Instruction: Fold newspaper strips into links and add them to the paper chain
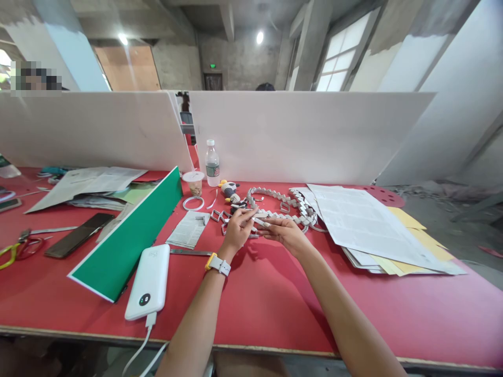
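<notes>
My left hand (238, 230) and my right hand (287, 234) meet over the red table. Between their fingertips they grip a narrow folded paper strip (260, 222), pale grey-white. Just behind the fingers lies a zigzag paper chain (308, 209), curved into a loop. A loose square paper link (284, 208) rests inside that loop. More open paper links (216, 215) lie to the left of my left hand, partly hidden by it. A small piece of newspaper (188, 230) is flat on the table farther left.
A power bank (148, 283) with a cable and a green board (129, 241) stand left. Behind are a plastic bottle (212, 166), a lidded cup (194, 184), a tape ring (193, 203) and a small toy (229, 191). Stacked papers (369, 225) lie right; a white partition (306, 136) rises behind.
</notes>
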Tool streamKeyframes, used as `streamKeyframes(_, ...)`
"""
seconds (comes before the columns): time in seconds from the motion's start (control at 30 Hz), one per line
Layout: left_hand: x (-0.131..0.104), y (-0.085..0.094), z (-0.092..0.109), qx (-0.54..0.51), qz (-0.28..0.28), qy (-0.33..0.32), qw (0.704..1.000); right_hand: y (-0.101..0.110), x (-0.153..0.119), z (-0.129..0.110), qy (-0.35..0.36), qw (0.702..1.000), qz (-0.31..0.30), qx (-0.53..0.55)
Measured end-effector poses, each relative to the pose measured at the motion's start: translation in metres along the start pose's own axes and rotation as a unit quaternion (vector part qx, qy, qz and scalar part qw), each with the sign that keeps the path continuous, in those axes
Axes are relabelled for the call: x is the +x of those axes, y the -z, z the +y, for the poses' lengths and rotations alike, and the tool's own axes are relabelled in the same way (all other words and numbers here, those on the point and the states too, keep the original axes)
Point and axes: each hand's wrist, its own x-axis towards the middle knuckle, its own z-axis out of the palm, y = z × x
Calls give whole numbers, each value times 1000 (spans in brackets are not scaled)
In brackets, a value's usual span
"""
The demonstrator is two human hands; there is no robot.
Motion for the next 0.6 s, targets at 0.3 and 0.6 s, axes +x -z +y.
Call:
streamKeyframes(0.3,1,-5,5,-203,13,99,974,-8,3,5,-11,999,6,49)
streamKeyframes(0.6,2,-11,-7,-175,56,95,978,-14,3,7,-23,997,13,78)
